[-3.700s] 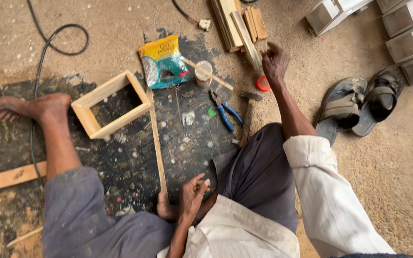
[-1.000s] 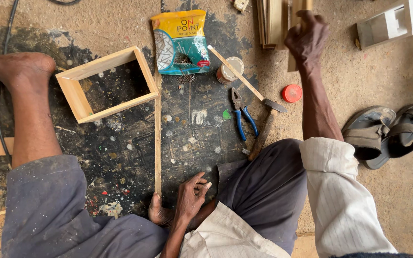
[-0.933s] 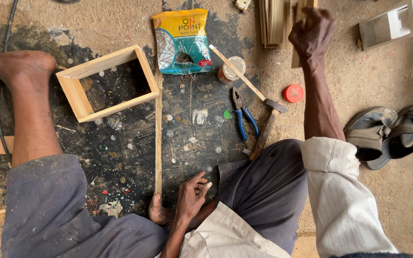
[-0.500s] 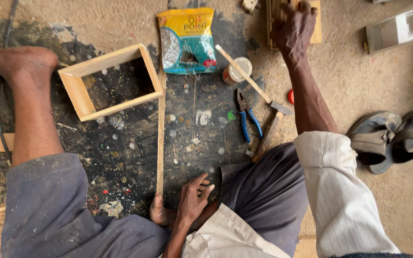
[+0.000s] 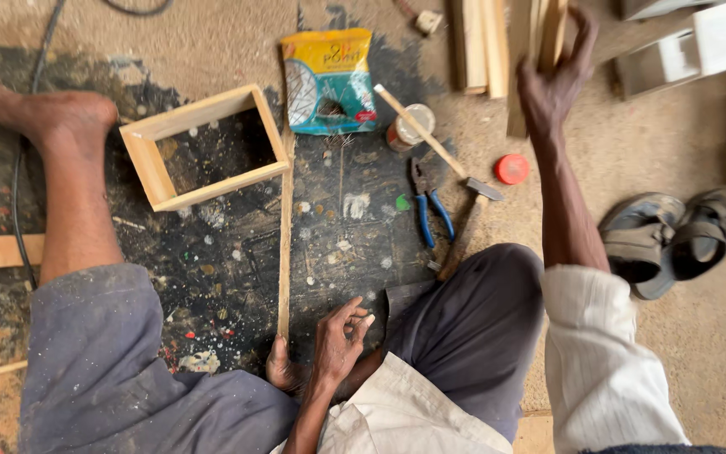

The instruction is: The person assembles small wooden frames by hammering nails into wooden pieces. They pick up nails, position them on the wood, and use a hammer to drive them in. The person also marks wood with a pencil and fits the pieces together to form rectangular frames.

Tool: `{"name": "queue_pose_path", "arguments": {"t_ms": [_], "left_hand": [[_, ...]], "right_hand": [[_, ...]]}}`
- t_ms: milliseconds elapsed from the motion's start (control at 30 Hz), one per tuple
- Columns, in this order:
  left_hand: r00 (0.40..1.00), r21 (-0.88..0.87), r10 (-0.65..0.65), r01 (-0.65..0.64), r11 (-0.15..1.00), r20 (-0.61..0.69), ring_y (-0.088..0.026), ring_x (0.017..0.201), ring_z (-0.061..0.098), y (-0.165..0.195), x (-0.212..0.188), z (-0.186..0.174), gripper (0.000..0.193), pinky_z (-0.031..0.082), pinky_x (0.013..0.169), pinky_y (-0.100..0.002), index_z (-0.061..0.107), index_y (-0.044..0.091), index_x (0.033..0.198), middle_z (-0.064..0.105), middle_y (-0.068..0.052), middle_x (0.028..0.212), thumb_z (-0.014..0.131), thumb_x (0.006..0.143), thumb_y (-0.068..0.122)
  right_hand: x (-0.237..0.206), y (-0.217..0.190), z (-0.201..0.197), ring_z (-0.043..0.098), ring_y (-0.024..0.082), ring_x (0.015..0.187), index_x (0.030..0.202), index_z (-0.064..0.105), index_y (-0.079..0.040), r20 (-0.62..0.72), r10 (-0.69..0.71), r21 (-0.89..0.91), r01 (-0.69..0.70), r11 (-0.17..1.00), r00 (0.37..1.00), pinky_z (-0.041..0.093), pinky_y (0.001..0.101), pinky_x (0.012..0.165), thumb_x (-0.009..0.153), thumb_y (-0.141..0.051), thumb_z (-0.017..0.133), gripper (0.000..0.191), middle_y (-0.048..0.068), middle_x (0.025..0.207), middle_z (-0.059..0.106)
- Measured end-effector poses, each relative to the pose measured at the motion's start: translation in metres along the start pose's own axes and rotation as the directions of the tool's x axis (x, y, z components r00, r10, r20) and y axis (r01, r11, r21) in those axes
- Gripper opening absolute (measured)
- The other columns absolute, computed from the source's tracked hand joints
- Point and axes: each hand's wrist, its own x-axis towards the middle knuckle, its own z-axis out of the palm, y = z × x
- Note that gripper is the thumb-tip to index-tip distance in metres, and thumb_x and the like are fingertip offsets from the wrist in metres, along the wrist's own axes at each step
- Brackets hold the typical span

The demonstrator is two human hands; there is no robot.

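Observation:
My right hand (image 5: 555, 84) reaches far forward to a pile of wooden slats (image 5: 485, 42) lying on the floor and closes around one upright slat (image 5: 548, 29). My left hand (image 5: 338, 340) lies in my lap with its fingers half curled, thumb against forefinger; whether it pinches anything is unclear. It sits just right of the near end of a thin wooden strip (image 5: 285, 235). The strip runs away from me to an open wooden box frame (image 5: 203, 147).
On the dark, paint-spattered floor lie a yellow and blue bag (image 5: 328, 80), a small jar (image 5: 409, 128), a hammer (image 5: 439, 147), blue-handled pliers (image 5: 430, 206) and a red lid (image 5: 512, 168). Sandals (image 5: 665, 240) sit at the right. My bare foot (image 5: 52, 113) and a black cable (image 5: 31, 84) are at the left.
My right hand has gone from a fist over the slat pile to gripping a slat and tipping it up. The view has shifted slightly. My left hand has stayed put.

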Motion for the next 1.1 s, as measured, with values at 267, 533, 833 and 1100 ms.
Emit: {"name": "queue_pose_path", "arguments": {"t_ms": [267, 533, 833, 1100], "left_hand": [[0.988, -0.167, 0.153, -0.156, 0.973, -0.031, -0.022, 0.1, 0.077, 0.026, 0.005, -0.013, 0.043, 0.062, 0.082, -0.036, 0.068, 0.001, 0.132, 0.077, -0.014, 0.116, 0.071, 0.095, 0.024], [0.923, -0.548, 0.264, -0.379, 0.746, -0.278, -0.034, 0.144, 0.046, 0.02, 0.053, -0.068, 0.091, 0.049, 0.11, -0.046, 0.014, 0.01, 0.164, 0.029, -0.019, 0.166, 0.071, 0.096, 0.029], [0.845, -0.116, 0.351, -0.428, 0.896, -0.403, -0.035, 0.16, 0.029, -0.042, 0.076, -0.091, 0.092, 0.026, 0.13, -0.044, 0.024, 0.009, 0.165, 0.031, -0.02, 0.171, 0.079, 0.093, 0.019], [0.835, 0.009, 0.36, -0.391, 0.92, -0.416, -0.037, 0.152, 0.037, -0.043, 0.083, -0.078, 0.097, 0.032, 0.126, -0.045, 0.033, 0.008, 0.16, 0.042, -0.02, 0.162, 0.083, 0.078, 0.004]], "right_hand": [[-0.116, -0.109, -0.117, 0.077, 0.032, 0.11, 0.143, 0.059, 0.001, 0.368, 0.261, 0.48, -0.422, 0.769, 0.893, 0.061, 0.0483, 0.096, 0.082, -0.01, 0.077, 0.065, 0.022, 0.129, 0.072], [-0.238, -0.188, -0.045, 0.073, 0.025, 0.111, 0.143, 0.06, 0.0, 0.68, 0.019, 0.273, -0.278, 0.921, 0.733, 0.061, 0.0402, 0.1, 0.081, -0.013, 0.072, 0.065, 0.021, 0.128, 0.071], [-0.265, -0.197, 0.013, 0.067, 0.04, 0.112, 0.14, 0.063, -0.012, 0.726, -0.362, 0.26, 0.253, 0.932, 0.585, 0.057, 0.0472, 0.097, 0.064, -0.004, 0.072, 0.077, 0.019, 0.131, 0.07], [-0.268, -0.19, -0.004, 0.062, 0.043, 0.118, 0.16, 0.038, -0.009, 0.848, -0.106, 0.119, 0.007, 0.993, 0.519, 0.053, 0.048, 0.1, 0.07, -0.013, 0.087, 0.102, 0.022, 0.132, 0.065]]}}
